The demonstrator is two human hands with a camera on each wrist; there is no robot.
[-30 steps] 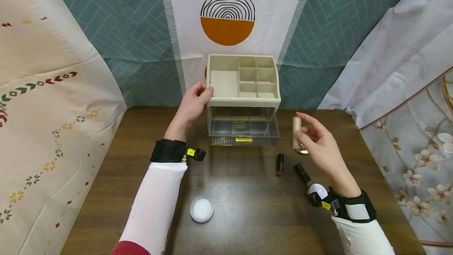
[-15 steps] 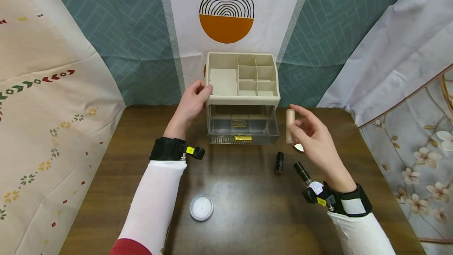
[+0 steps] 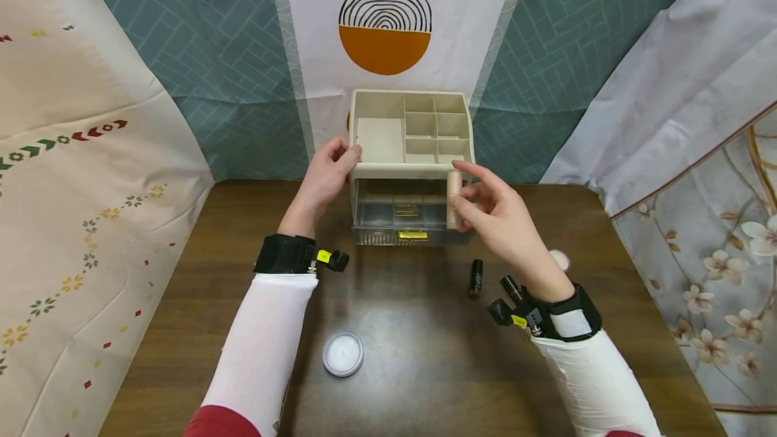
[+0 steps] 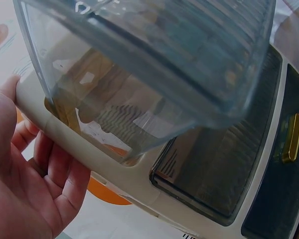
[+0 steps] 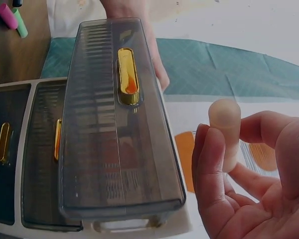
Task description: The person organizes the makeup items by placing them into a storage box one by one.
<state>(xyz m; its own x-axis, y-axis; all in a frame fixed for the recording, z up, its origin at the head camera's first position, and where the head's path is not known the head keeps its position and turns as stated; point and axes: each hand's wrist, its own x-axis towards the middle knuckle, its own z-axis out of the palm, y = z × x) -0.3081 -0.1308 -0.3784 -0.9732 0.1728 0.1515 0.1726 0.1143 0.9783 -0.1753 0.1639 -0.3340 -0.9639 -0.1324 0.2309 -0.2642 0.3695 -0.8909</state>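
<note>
A cream organizer [image 3: 413, 172] with open compartments on top stands at the back of the table. Its upper clear drawer [image 3: 382, 235], with a gold handle [image 5: 128, 72], is pulled out. The left hand [image 3: 323, 177] grips the organizer's left edge, thumb on the rim and fingers at the side, as the left wrist view shows [image 4: 45, 174]. A beige tube [image 3: 454, 199] is pinched between the thumb and fingers of the right hand [image 3: 500, 221], above the drawer's right end. In the right wrist view the tube [image 5: 225, 132] stands roughly upright beside the drawer front.
A dark lipstick-like tube [image 3: 476, 278] lies in front of the organizer. Another black tube [image 3: 512, 287] is partly hidden by the right wrist strap. A small round white item [image 3: 559, 260] lies at the right, and a round white jar [image 3: 342, 353] stands nearer the front.
The right hand has moved left with the beige tube, from the table's right side to over the drawer's right end. The left hand keeps its hold on the organizer.
</note>
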